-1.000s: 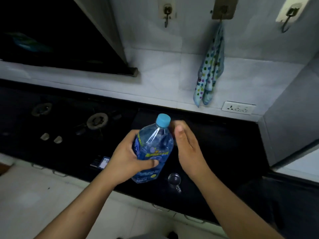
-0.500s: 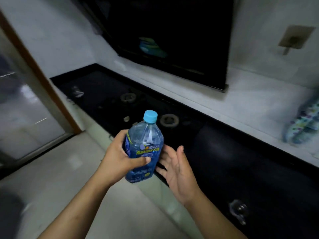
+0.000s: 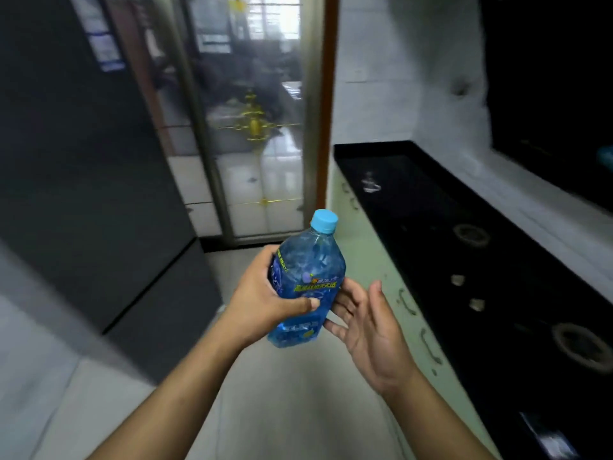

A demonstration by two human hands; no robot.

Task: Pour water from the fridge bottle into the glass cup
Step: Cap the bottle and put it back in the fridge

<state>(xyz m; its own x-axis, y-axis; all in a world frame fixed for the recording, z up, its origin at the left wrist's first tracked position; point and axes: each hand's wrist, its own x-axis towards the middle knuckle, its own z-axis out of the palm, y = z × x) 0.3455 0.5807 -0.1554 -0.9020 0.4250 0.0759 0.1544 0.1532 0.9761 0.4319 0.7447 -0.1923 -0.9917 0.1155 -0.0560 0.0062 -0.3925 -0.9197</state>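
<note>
Kitchen aisle with a pale floor (image 3: 282, 410) running toward a glass door (image 3: 252, 127) in a metal frame. On the left stands a dark tall unit (image 3: 83, 177). On the right runs a black desk (image 3: 431, 207) above pale green drawer fronts (image 3: 371, 260) with dark handles. Two gas burners (image 3: 471, 234) and small knobs (image 3: 457, 279) are set in the desk top. A small clear object (image 3: 371, 185) stands near its far end, too blurred to identify.

1. Bottle (image 3: 308, 277): blue, transparent, with a blue label and a yellow-green band. It is held in the air over the floor, left of the desk's front edge. It leans slightly, with the light blue cap (image 3: 324, 221) in place and pointing up and to the right.

2. Left hand (image 3: 262, 303): clamped round the bottle's middle from the left. The thumb lies across the front of the label and the other fingers wrap behind. The forearm rises from the lower left, wrist nearly straight.

3. Right hand (image 3: 371, 330): fingers apart and straight, holding nothing, with the palm turned up and toward the bottle. The fingertips reach the bottle's lower right side; whether they touch it or pass behind it cannot be told. The thumb points upward. The forearm rises from the lower right.
</note>
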